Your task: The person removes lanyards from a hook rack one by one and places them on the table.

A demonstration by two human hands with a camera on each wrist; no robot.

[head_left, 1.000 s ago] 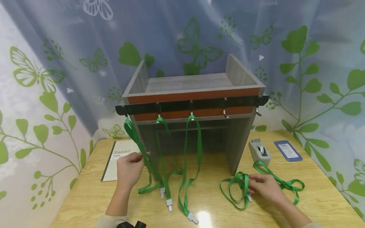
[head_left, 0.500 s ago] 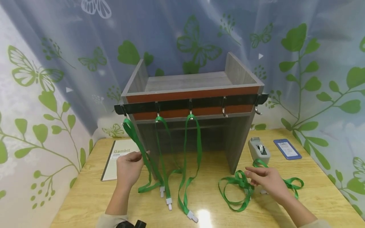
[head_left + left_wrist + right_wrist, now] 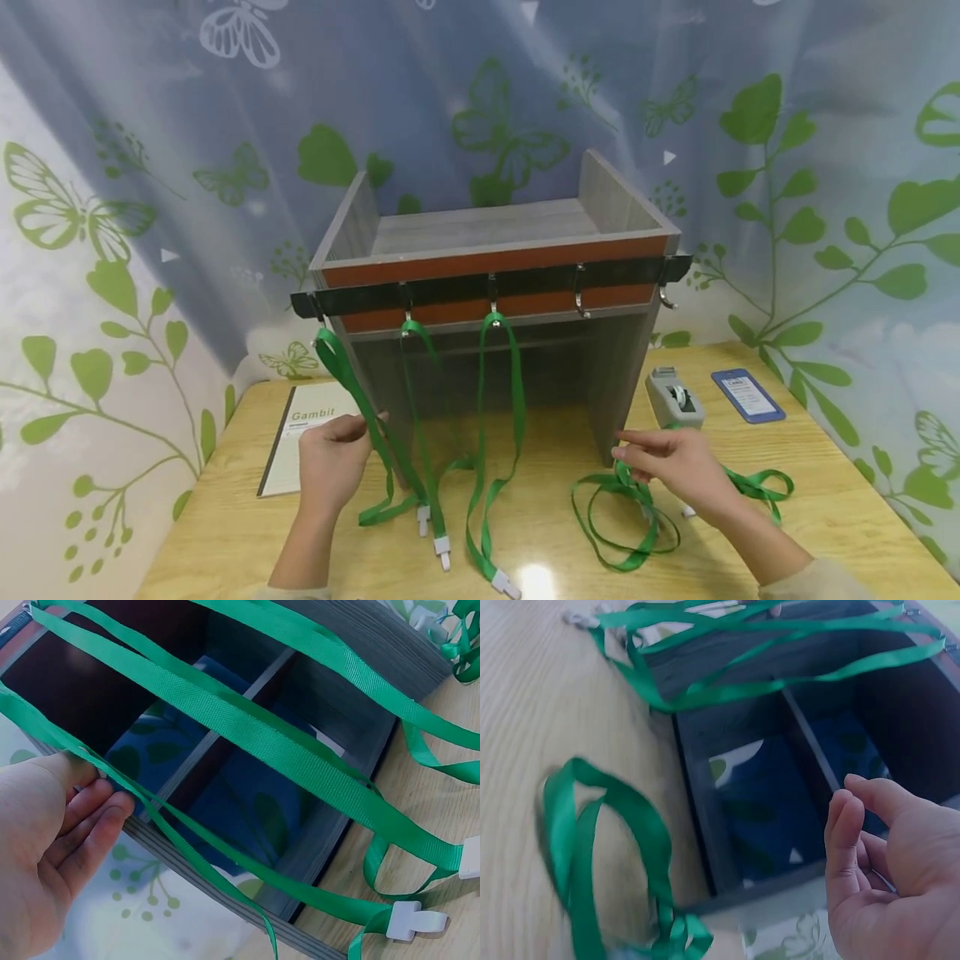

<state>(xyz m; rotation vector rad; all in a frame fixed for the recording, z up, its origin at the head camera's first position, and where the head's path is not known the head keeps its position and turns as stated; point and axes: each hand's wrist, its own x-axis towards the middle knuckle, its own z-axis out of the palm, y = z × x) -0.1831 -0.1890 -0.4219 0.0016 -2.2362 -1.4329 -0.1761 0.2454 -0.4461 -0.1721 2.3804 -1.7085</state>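
Three green lanyards with white plastic clips hang from the hooks of a black hook rack [image 3: 450, 287]. At the leftmost lanyard [image 3: 172, 817], my left hand [image 3: 333, 458] holds the strap between thumb and fingers, partway down its length. The middle lanyard [image 3: 516, 392] and the one beside it [image 3: 429, 467] trail their clips onto the table. My right hand [image 3: 675, 467] hovers over a loose green lanyard [image 3: 633, 558] on the table, its fingertips bent towards the thumb. In the right wrist view no strap shows in its fingers [image 3: 844, 817]; the lanyard loop lies apart, to the left.
The rack runs across the front of a grey wooden shelf [image 3: 618, 392]; its two right hooks [image 3: 581, 304] carry nothing. Another green lanyard [image 3: 761, 483] lies beyond my right hand, near a tape dispenser [image 3: 675, 400] and a blue card holder [image 3: 748, 396]. A notebook [image 3: 288, 450] lies at left.
My right hand has let go of the loose lanyard, which has spread on the table, and has moved up and left above it. The left hand stays at its strap.
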